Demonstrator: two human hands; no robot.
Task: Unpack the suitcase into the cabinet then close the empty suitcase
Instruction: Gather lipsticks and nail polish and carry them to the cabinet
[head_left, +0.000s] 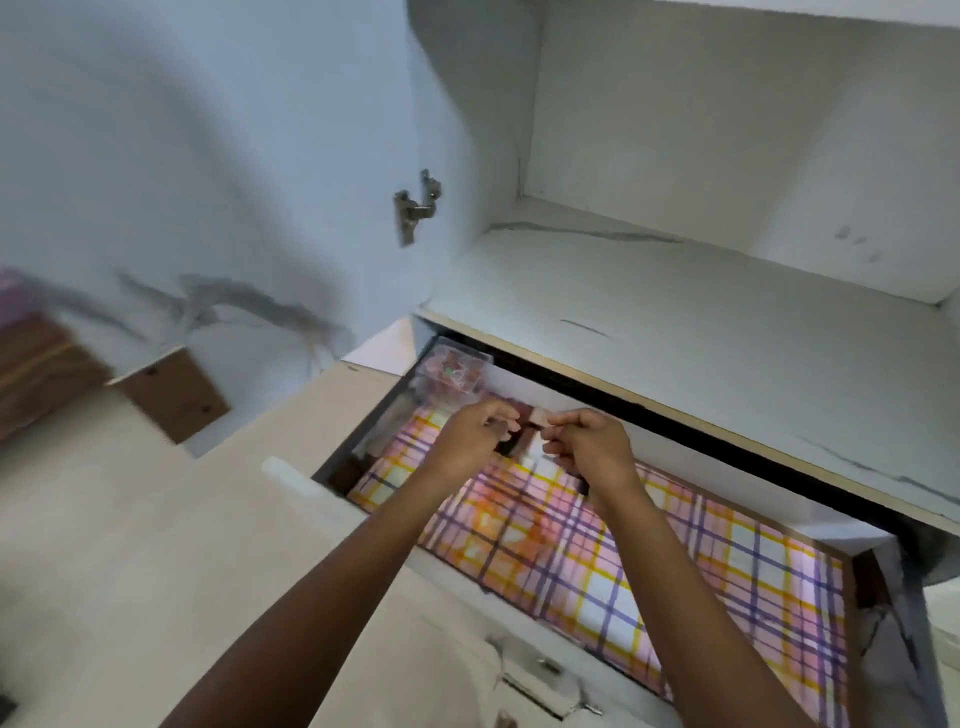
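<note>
A cabinet drawer (862, 577) stands pulled out, lined with pink, yellow and purple checked paper (597, 561). Both my hands reach into its far left part. My left hand (475, 431) and my right hand (587, 444) have curled fingers that pinch small items (530, 431) between them; the items look pinkish, white and dark, but are blurred. A clear plastic box (454, 371) with small coloured pieces sits in the drawer's far left corner, just beyond my left hand. The suitcase is out of view.
Above the drawer is a white marbled cabinet shelf (675, 296), and its open door (208, 182) with a metal hinge (415, 208) hangs at left. Brown wooden furniture (41, 364) shows at the far left. A beige floor (130, 545) lies below.
</note>
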